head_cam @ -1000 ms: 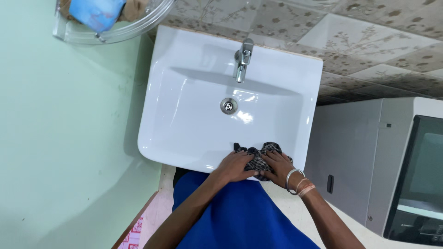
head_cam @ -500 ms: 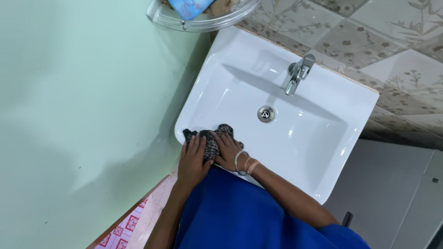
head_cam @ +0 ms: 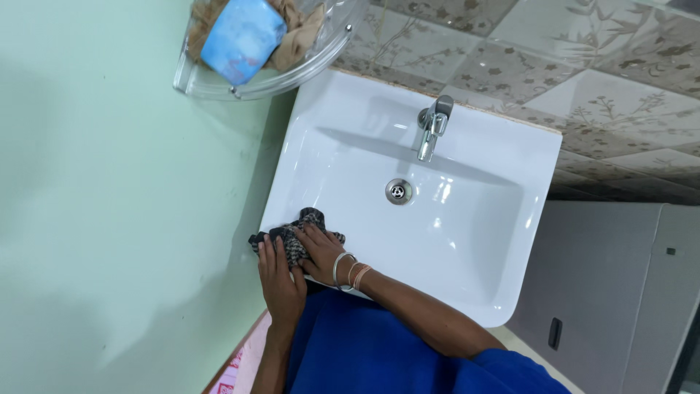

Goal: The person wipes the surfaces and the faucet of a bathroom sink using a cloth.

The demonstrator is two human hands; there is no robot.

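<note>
One white sink fills the middle of the view, and it carries one chrome tap at about twelve o'clock on its rim and one round metal drain just below that tap. Two hands work at the basin's eight o'clock corner: one left hand and one right hand. Between them lies one dark checked cloth. The right wrist wears three bangles, one silvery and two orange-toned. At eleven o'clock hangs one clear corner shelf, holding one blue packet and one tan bundle. At four o'clock stands one grey appliance.
</note>
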